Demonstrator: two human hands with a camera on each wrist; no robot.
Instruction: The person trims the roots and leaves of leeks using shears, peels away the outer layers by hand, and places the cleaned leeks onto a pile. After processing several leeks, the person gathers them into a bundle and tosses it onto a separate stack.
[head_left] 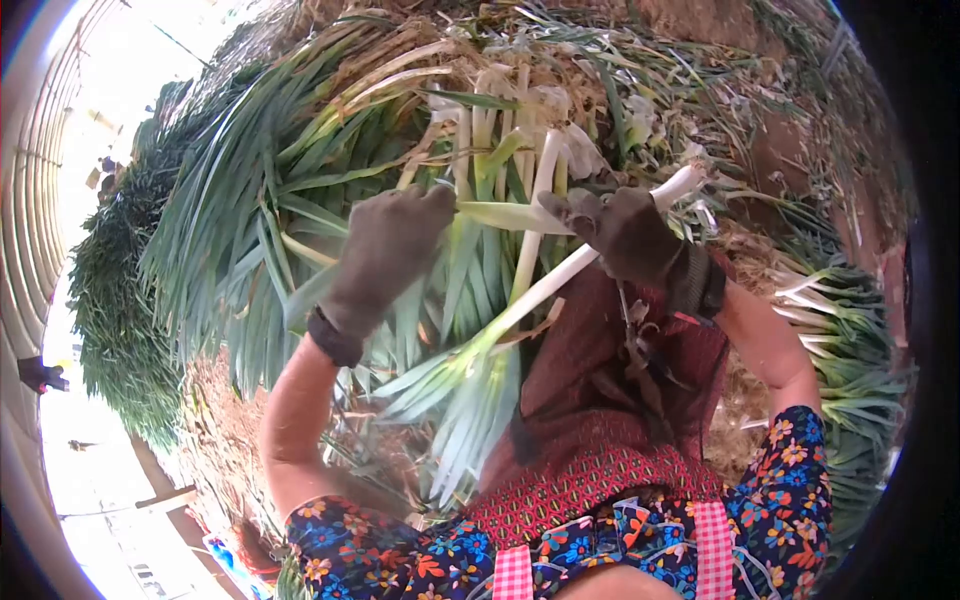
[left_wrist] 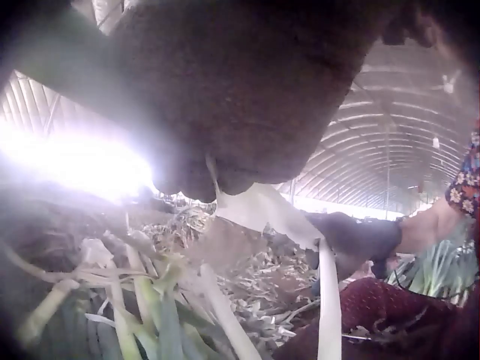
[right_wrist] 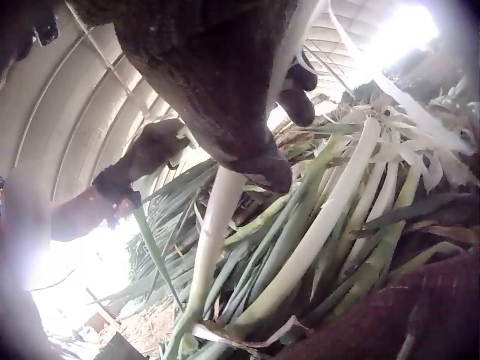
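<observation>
In the head view, the gloved right hand (head_left: 635,238) grips a leek (head_left: 545,285) just below its white root end; its green leaves fan out to the lower left. The gloved left hand (head_left: 385,255) is curled round a pale leaf strip (head_left: 510,216), which stretches across to the right hand. The strip's green part shows below the left hand. In the left wrist view, the pale strip (left_wrist: 262,214) runs from under the left hand to the leek's white stalk (left_wrist: 328,300). The right wrist view shows the stalk (right_wrist: 217,225) below the right hand (right_wrist: 217,82).
A heap of leeks (head_left: 230,200) lies to the left and in front, roots away from the person. Peeled scraps (head_left: 690,90) cover the ground at the upper right. More leeks (head_left: 850,350) lie at the right. A dark red apron (head_left: 600,370) covers the lap.
</observation>
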